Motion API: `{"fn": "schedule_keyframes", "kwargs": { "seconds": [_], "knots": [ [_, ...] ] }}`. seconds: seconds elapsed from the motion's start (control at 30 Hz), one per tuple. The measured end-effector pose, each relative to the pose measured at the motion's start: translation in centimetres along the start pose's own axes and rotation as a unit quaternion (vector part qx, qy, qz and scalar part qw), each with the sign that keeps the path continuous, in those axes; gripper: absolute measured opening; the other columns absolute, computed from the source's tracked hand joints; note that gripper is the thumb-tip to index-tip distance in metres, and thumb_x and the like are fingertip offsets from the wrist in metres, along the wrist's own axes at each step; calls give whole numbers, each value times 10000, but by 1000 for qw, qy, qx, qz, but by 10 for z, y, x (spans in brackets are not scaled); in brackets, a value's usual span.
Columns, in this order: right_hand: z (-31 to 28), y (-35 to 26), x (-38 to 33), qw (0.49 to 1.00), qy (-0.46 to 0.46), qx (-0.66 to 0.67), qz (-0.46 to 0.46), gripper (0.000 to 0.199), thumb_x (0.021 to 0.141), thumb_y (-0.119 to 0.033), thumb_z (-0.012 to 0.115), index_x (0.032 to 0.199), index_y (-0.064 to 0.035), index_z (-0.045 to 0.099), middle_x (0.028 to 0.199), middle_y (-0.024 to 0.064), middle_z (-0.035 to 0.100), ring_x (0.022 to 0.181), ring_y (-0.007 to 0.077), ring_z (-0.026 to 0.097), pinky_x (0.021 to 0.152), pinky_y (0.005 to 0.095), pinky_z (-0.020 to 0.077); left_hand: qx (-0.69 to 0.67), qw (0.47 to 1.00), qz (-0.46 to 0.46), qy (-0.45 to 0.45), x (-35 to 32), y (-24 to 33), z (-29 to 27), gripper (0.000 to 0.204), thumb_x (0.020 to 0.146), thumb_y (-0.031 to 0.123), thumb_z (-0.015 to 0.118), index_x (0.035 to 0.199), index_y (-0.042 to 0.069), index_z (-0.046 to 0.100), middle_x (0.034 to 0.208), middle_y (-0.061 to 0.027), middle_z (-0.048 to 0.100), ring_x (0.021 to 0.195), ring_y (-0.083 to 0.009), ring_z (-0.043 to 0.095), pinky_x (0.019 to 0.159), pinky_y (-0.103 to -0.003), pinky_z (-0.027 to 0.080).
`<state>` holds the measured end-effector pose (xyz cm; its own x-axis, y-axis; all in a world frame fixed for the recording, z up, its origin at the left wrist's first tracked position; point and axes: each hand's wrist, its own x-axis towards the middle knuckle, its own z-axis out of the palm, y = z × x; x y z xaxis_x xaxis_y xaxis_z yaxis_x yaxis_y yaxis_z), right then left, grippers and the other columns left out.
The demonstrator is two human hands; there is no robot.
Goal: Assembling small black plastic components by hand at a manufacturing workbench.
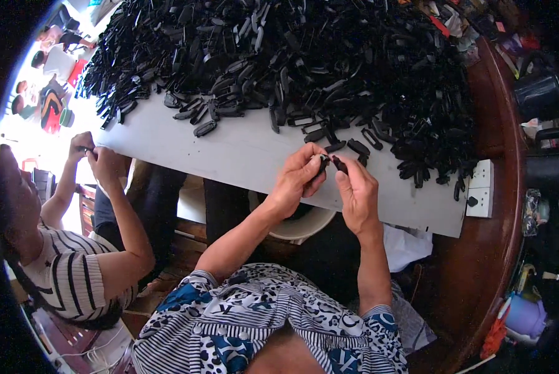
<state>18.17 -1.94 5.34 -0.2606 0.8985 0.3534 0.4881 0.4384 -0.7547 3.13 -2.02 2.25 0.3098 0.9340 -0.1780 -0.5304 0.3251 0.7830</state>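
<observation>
My left hand [297, 179] is closed around a small black plastic piece [323, 163], held up near the front edge of the table. Close beside it, my right hand [358, 194] pinches another small dark piece [339, 164] between thumb and fingers. The two pieces nearly meet; whether they touch, I cannot tell. Just beyond my hands lie loose black plastic parts, some long and rounded, some like open frames [372, 138]. They spread from a large heap of the same black parts [279, 50].
The grey-white tabletop [229, 153] shows in front of the heap. At my left a person in a striped top [83, 265] holds something small in both hands. A white power strip [480, 189] sits by the brown wooden edge at right. A pale bucket [301, 227] stands below.
</observation>
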Motion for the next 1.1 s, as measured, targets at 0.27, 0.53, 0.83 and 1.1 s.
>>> {"fn": "schedule_keyframes", "kwargs": {
  "seconds": [0.27, 0.53, 0.83, 1.1],
  "knots": [
    [3, -10, -3, 982, -19, -188, 7, 137, 827, -122, 582, 910, -47, 502, 709, 115, 604, 586, 321, 590, 491, 410, 432, 88, 994, 53, 31, -6, -2, 7, 233, 956, 301, 453, 1028, 79, 468, 611, 52, 365, 517, -35, 290, 439, -192, 208],
    [2, -18, -2, 969, -56, -240, -17, 106, 801, -77, 561, 803, -51, 458, 681, 113, 588, 553, 303, 591, 480, 401, 444, 79, 995, 15, 55, -12, 4, 9, 155, 954, 201, 432, 922, 53, 465, 592, 41, 379, 521, -41, 316, 453, -210, 257],
    [14, -16, -11, 947, -75, -303, -76, 145, 781, -83, 601, 860, -28, 493, 569, 83, 499, 488, 226, 558, 442, 345, 410, 143, 985, 56, 79, -12, 0, 7, 158, 938, 185, 450, 895, 36, 484, 594, 28, 408, 530, -45, 360, 465, -215, 293],
    [24, 4, -37, 928, -51, 340, 146, 496, 760, -279, 724, 1134, -4, 547, 643, -29, 521, 570, 70, 466, 543, 217, 392, 63, 989, 130, -30, -24, -4, 1, 283, 871, 329, 574, 920, 51, 597, 1223, -98, 433, 1130, -193, 391, 982, -319, 275]
  ]
}}
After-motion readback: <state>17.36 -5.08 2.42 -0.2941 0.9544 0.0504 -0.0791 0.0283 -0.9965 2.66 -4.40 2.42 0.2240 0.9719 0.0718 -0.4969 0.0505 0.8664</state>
